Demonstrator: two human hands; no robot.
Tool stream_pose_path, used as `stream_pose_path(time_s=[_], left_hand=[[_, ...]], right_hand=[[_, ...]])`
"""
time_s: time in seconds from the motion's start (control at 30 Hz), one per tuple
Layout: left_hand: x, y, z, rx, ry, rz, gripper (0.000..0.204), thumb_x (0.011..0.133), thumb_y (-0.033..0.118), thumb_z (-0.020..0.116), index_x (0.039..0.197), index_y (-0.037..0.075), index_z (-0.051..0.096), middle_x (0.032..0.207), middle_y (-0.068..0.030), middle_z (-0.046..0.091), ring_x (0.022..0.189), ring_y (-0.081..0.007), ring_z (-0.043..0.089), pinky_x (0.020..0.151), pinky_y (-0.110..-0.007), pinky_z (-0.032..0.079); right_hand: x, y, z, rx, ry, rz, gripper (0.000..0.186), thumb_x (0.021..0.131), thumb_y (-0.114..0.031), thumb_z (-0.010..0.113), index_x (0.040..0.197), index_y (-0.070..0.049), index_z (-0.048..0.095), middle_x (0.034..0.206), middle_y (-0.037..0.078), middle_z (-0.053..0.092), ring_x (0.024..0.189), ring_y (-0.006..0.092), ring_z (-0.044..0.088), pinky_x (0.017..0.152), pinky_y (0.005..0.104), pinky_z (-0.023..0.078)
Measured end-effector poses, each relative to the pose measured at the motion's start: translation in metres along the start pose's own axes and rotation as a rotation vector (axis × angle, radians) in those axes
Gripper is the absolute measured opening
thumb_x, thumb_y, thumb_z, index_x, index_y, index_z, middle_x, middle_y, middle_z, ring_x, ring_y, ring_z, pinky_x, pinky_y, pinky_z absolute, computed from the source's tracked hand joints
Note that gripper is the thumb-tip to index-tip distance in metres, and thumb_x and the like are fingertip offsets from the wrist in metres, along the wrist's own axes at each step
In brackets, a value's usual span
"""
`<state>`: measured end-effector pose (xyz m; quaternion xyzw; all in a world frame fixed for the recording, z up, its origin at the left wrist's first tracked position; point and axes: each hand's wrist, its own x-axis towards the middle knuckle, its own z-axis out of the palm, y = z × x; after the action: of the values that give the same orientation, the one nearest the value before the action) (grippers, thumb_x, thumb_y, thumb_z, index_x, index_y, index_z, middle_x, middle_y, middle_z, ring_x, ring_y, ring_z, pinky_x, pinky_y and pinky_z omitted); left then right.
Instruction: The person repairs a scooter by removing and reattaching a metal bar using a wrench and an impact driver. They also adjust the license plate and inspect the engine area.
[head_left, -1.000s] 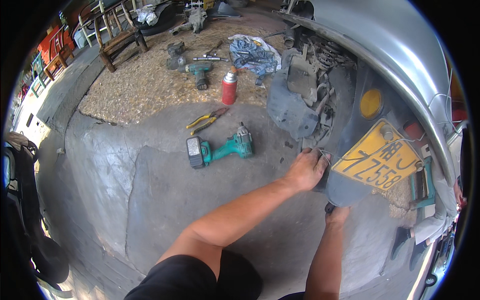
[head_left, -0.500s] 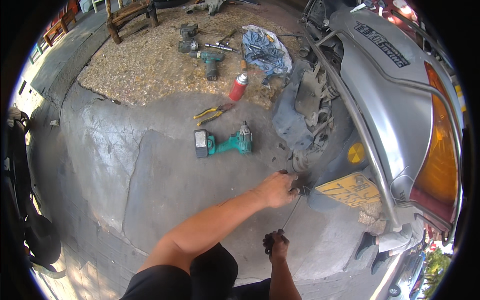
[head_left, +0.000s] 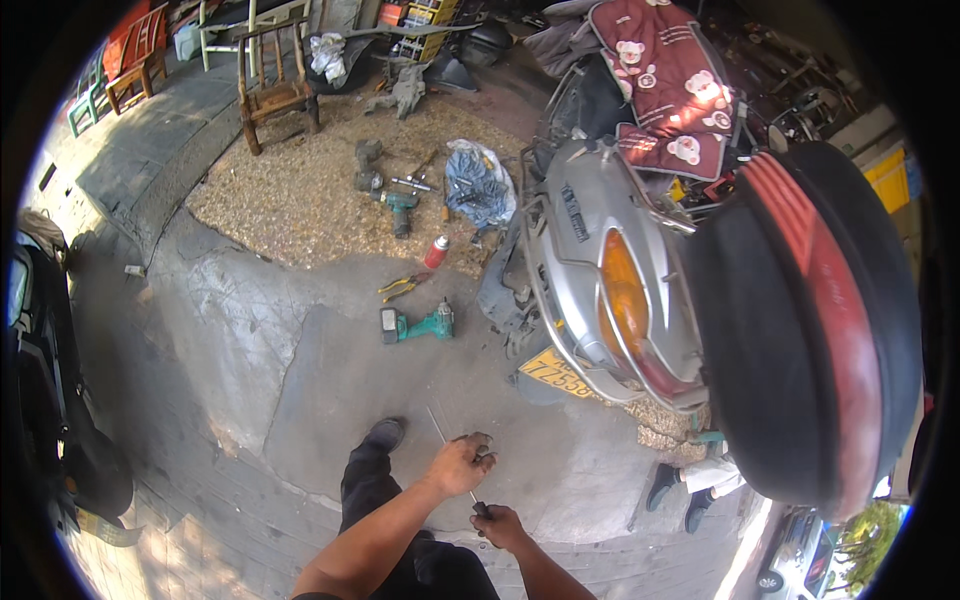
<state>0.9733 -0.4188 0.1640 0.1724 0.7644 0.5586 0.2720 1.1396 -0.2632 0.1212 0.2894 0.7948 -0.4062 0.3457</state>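
My right hand (head_left: pixel 502 527) is closed round the dark handle of a long screwdriver (head_left: pixel 437 424). Its thin shaft slants up and left, passing behind or beside my left hand (head_left: pixel 462 465). The left fingers are curled in; whatever they may hold is too small to name. Both hands are in front of my body, apart from the silver scooter (head_left: pixel 582 257) on the right. A yellow number plate (head_left: pixel 556 373) hangs at the scooter's rear, beyond my hands.
A teal cordless impact driver (head_left: pixel 420 323), yellow-handled pliers (head_left: pixel 403 288) and a red spray can (head_left: pixel 436 252) lie or stand ahead. Farther off are another drill (head_left: pixel 398 208) and a blue rag (head_left: pixel 478 185). A black top box (head_left: pixel 770 330) juts in at right. Someone's shoes (head_left: pixel 697 510) show nearby.
Both hands have drawn back from the scooter's rear toward my body, the screwdriver moving left with them. My view has risen and shifted, showing the top box and my own shoe.
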Motion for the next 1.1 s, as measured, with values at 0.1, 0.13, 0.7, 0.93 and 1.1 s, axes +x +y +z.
stream_pose_path(time_s=[0.1,0.13,0.7,0.93,1.1], left_hand=[[-0.035,0.046,0.009,-0.023,-0.015,-0.032,0.034,0.086,0.025,0.061,0.110,0.000,0.061,0.100,-0.0221,0.066,0.097,-0.0384,0.063,0.084,-0.043,0.051],[-0.046,0.058,0.013,-0.034,-0.026,-0.068,0.032,0.085,0.024,0.062,0.108,0.001,0.062,0.099,-0.0216,0.067,0.096,-0.0383,0.064,0.082,-0.043,0.051],[-0.150,-0.032,-0.066,0.338,0.138,-0.620,0.018,0.082,0.015,0.065,0.093,0.001,0.067,0.068,-0.0069,0.063,0.054,-0.0179,0.062,0.046,-0.035,0.051],[-0.074,0.039,-0.023,0.463,-0.046,-0.519,0.014,0.083,0.014,0.061,0.093,0.004,0.064,0.071,-0.0057,0.061,0.057,-0.0176,0.061,0.046,-0.033,0.049],[0.001,0.123,0.032,0.438,-0.014,-0.543,0.009,0.084,0.013,0.060,0.089,0.005,0.060,0.071,-0.0043,0.056,0.057,-0.0164,0.057,0.047,-0.032,0.047]], right_hand=[[-0.061,0.015,-0.028,-0.273,-0.013,-0.112,0.047,0.083,-0.048,0.061,0.090,-0.003,0.069,0.084,0.019,0.067,0.086,0.0362,0.064,0.078,0.0433,0.049],[-0.083,0.027,-0.034,-0.354,-0.023,-0.091,0.048,0.083,-0.050,0.060,0.090,-0.003,0.069,0.085,0.020,0.066,0.089,0.0382,0.064,0.079,0.0445,0.049],[-0.165,0.131,-0.130,0.952,0.292,0.122,0.028,0.084,-0.027,0.065,0.084,0.001,0.067,0.070,0.007,0.063,0.058,0.0142,0.060,0.050,0.0271,0.046],[-0.116,0.084,-0.274,0.921,0.329,0.055,0.027,0.086,-0.024,0.067,0.086,0.003,0.067,0.070,0.007,0.063,0.058,0.0159,0.060,0.053,0.0315,0.049],[-0.100,0.082,-0.354,1.040,0.336,-0.054,0.028,0.086,-0.025,0.068,0.089,0.003,0.066,0.073,0.008,0.064,0.057,0.0161,0.061,0.047,0.0305,0.048]])
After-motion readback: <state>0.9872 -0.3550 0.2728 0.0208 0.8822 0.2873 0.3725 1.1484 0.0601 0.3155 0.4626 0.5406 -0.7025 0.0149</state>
